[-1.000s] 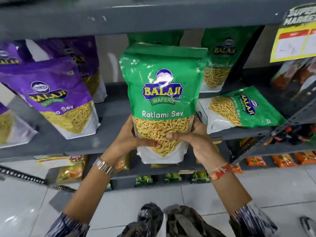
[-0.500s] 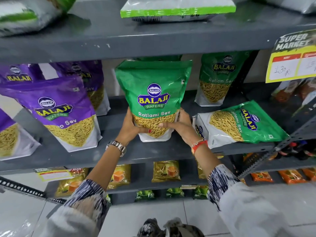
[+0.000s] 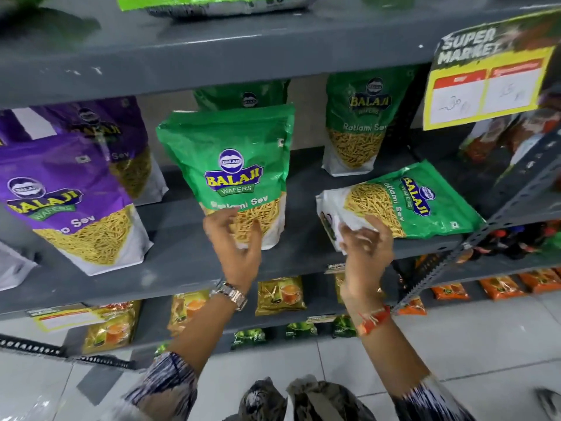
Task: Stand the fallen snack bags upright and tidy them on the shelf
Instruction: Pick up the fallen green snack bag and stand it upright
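Shelf: a grey metal shelf (image 3: 170, 262) was seen carrying the snack bags, with another board above it and a lower one holding small packets (image 3: 280, 294).
Purple bags: a large purple bag (image 3: 69, 202) was stood upright toward the shelf's left end, a second purple bag (image 3: 121, 138) being set behind it nearer the back edge.
Standing green bag: a green Ratlami Sev bag (image 3: 233, 174) was found upright near the middle of the shelf, tilted slightly, its base close to the front edge.
Fallen green bag: another green bag (image 3: 403, 202) was seen lying flat on its back toward the right end — white bottom pointed left, top toward the right upright post (image 3: 516, 202).
Rear green bag: one more green bag (image 3: 358, 123) was stood upright by the back edge, behind the fallen one.
Price sign: a yellow sign (image 3: 485, 83) was hung from the upper board at the right.
Left hand: the left hand (image 3: 235, 238) was held open, fingers spread against the lower front of the standing green bag; no grip was seen.
Right hand: the right hand (image 3: 364, 244) was laid on the white bottom corner of the fallen bag, fingers curled loosely — a closed grip could not be confirmed.
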Available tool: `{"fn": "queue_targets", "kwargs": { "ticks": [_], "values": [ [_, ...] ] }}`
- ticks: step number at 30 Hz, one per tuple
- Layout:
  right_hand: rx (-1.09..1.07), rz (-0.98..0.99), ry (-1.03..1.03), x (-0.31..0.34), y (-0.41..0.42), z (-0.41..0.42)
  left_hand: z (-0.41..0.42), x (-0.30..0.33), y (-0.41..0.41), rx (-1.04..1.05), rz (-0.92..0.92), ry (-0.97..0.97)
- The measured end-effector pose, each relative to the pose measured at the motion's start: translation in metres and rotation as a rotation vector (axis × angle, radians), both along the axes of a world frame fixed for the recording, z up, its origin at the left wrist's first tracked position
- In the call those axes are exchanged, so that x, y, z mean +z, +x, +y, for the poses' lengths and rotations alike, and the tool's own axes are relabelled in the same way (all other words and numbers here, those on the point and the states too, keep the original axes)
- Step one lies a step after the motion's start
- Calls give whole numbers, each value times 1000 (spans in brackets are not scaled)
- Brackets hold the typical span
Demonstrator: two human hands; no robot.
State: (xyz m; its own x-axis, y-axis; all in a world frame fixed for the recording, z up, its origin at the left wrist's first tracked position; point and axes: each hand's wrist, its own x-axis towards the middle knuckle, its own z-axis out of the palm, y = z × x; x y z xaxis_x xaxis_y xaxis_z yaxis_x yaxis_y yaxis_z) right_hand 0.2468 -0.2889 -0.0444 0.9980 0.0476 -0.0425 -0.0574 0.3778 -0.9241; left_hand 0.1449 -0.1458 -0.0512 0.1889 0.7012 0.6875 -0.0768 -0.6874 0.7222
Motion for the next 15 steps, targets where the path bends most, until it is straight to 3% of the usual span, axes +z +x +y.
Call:
{"fn": "queue_targets", "kwargs": {
  "ticks": [3, 6, 9, 10, 12, 13, 15],
  "values": [
    [-178, 343, 96, -10, 14, -24, -20, 12, 45, -279, 284, 137],
    [-89, 548, 150, -15, 31, -37, -32, 23, 106, -510, 608, 80],
    [159, 520, 136, -15, 41, -41, -32, 31, 158, -537, 867, -293],
    [243, 499, 157, -16, 44, -44, -26, 33, 170, -504, 1011, -321],
    [366, 664, 385, -20, 54, -49, -19, 37, 187, -494, 1251, -289],
    [348, 711, 439, -21, 61, -53, -15, 41, 190, -505, 1296, -282],
    [361, 636, 347, -20, 70, -66, -15, 48, 192, -525, 1341, -282]
  ]
}}
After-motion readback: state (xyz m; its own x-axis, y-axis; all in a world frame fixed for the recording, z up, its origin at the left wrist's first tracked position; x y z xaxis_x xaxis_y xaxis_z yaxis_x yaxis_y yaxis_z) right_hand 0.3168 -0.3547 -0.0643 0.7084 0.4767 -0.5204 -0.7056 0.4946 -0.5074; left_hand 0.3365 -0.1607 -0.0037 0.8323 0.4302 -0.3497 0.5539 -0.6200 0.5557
